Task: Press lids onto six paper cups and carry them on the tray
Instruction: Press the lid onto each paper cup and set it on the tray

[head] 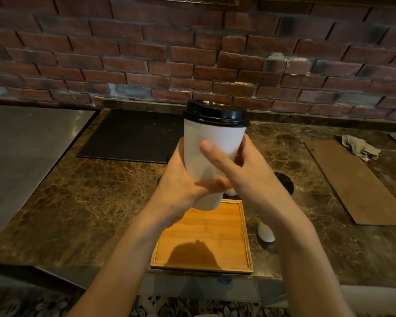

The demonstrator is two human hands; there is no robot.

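— So, where is the cup?

— The white paper cup [212,156] is up in the air, over the far end of the wooden tray [215,225]. It is not touching the tray. It stands nearly straight, tipped just a little.

— Who holds it?

— Both hands. The left hand [181,186] wraps round the low part of the cup from the left side. The right hand [245,172] comes in from the right, with its thumb [206,147] flat on the front of the cup. Each grip is closed on the cup.

— Does it have a top?

— Yes. A black lid [215,115] sits on the cup's rim, all the way round as far as I can see.

— And the tray?

— It lies on the brown stone worktop [89,202], close to the near edge. A dark shadow falls on its wood.

— What else is near?

— Just past the right wrist there is a dark round thing [286,181]. I cannot tell what it is. A small white thing [266,233] lies on the worktop just beside the tray's right side. Further back lies a black mat [133,136]. Off to the right are a brown board [361,184] and a crumpled cloth [361,147]. A brick wall [192,53] stands behind it all.
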